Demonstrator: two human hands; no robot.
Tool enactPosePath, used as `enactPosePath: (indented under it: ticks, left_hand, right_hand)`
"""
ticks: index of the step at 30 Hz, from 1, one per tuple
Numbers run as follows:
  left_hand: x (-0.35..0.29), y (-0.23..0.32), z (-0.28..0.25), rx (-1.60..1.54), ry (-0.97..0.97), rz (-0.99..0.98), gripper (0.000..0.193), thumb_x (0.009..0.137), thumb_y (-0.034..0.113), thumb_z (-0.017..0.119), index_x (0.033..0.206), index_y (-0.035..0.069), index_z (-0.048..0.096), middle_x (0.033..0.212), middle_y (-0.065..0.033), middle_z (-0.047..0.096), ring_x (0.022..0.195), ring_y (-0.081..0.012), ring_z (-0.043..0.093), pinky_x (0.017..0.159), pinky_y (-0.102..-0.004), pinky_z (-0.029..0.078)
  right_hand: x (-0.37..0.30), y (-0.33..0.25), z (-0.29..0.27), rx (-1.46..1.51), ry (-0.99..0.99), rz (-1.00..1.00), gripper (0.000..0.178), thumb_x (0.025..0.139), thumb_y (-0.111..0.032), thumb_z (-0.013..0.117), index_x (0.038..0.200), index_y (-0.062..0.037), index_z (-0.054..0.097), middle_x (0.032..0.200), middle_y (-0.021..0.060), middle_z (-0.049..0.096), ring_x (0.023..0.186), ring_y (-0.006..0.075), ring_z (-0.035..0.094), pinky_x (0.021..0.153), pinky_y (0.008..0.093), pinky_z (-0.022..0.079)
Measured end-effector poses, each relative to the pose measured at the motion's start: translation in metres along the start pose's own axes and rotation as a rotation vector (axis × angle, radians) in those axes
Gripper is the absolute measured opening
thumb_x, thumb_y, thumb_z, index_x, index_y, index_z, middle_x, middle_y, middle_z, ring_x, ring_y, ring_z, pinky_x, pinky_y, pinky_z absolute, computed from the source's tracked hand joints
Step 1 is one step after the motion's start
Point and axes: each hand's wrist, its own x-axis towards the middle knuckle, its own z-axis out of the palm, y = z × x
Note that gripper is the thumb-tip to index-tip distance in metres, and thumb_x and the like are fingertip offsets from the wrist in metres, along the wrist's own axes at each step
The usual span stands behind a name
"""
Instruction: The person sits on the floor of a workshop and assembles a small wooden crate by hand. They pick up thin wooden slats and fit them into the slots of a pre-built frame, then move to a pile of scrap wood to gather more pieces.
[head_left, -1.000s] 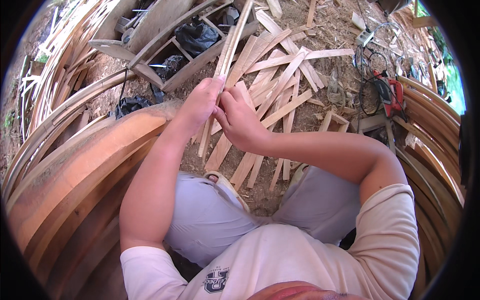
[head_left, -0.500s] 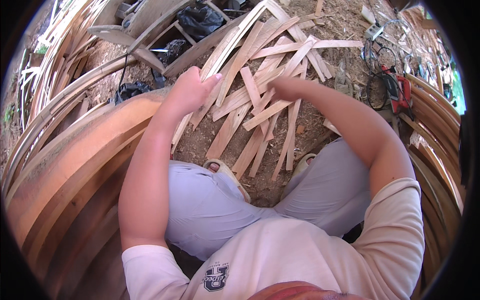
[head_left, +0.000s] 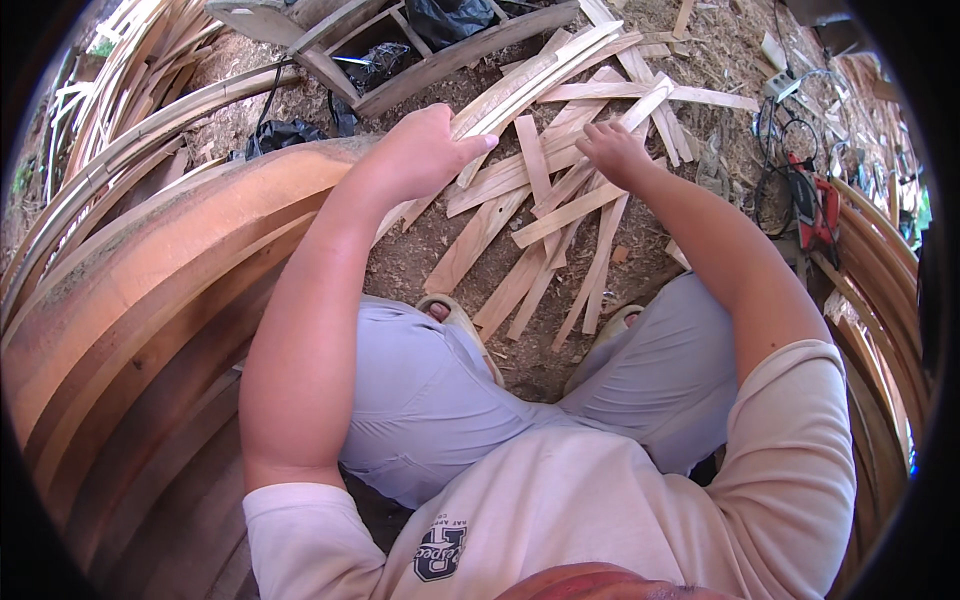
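Observation:
My left hand (head_left: pixel 425 150) is closed around a small bundle of long pale wooden slats (head_left: pixel 545 78). The slats slant up to the right, and their lower ends pass behind my wrist. Over the scattered wooden strips (head_left: pixel 475 240) on the ground hovers my right hand (head_left: pixel 615 155). Its fingers are loosely bent and a little apart, with nothing visible in them. A pale strip (head_left: pixel 648 103) runs beneath those fingers; whether they touch it I cannot tell. Several strips lie crossed over one another in front of my feet.
Large curved wooden boards (head_left: pixel 200 225) stand stacked at my left, and more boards (head_left: pixel 875 240) at my right. A wooden frame (head_left: pixel 455 60) with black plastic lies at the far left. A red power tool (head_left: pixel 815 205) and a corded socket box (head_left: pixel 780 87) are at the right.
The view has shifted, so the scene sits farther right. My left hand still grips the slats, now lower across the strips. My right hand has moved right and away, its fingers now clearer.

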Motion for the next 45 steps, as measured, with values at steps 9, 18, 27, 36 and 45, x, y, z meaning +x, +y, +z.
enactPosePath:
  ticks: [9,18,27,36,45]
  left_hand:
    - [0.001,-0.002,-0.001,0.062,-0.039,0.028,0.072,0.095,0.055,0.067,0.119,-0.012,0.062,0.114,-0.0285,0.069,0.106,-0.0331,0.068,0.093,-0.0415,0.052]
    - [-0.004,0.003,-0.004,0.006,-0.019,0.014,0.07,0.095,0.053,0.069,0.116,-0.013,0.063,0.102,-0.0267,0.069,0.092,-0.0325,0.069,0.084,-0.0411,0.053]
    - [0.003,-0.004,0.0,-0.259,-0.045,-0.02,0.052,0.096,0.051,0.071,0.104,0.0,0.061,0.076,-0.0022,0.056,0.063,-0.0098,0.051,0.055,-0.0281,0.044]
    - [-0.007,0.001,-0.007,-0.771,-0.22,0.012,0.043,0.104,0.048,0.06,0.102,0.005,0.057,0.083,0.0009,0.054,0.062,-0.0079,0.049,0.054,-0.0254,0.043]
    - [-0.007,-0.004,-0.012,-1.227,-0.141,0.194,0.042,0.112,0.04,0.036,0.119,0.004,0.056,0.096,-0.003,0.056,0.074,-0.0124,0.053,0.062,-0.0276,0.046]
  right_hand:
    - [0.001,0.052,-0.017,0.371,-0.409,0.217,0.015,0.085,-0.009,0.071,0.099,-0.0078,0.073,0.105,0.0151,0.071,0.1,0.0343,0.072,0.086,0.0462,0.058]
    - [-0.002,0.055,-0.03,-0.097,-0.178,0.449,0.022,0.091,-0.011,0.066,0.111,-0.0061,0.073,0.112,0.0157,0.07,0.1,0.0349,0.073,0.084,0.0475,0.06]
    - [0.03,-0.099,-0.033,0.522,-0.563,0.386,0.063,0.094,-0.055,0.068,0.12,0.0018,0.07,0.122,0.0221,0.071,0.112,0.0401,0.07,0.096,0.0481,0.057]
    - [0.05,-0.095,-0.014,0.73,-0.539,0.512,0.037,0.083,-0.036,0.074,0.082,0.0009,0.078,0.071,0.0128,0.074,0.069,0.0252,0.076,0.074,0.0367,0.062]
    - [0.044,-0.081,-0.083,1.804,-0.001,0.844,0.038,0.087,-0.029,0.075,0.102,0.005,0.067,0.085,0.0101,0.07,0.067,0.0155,0.07,0.062,0.0306,0.059]
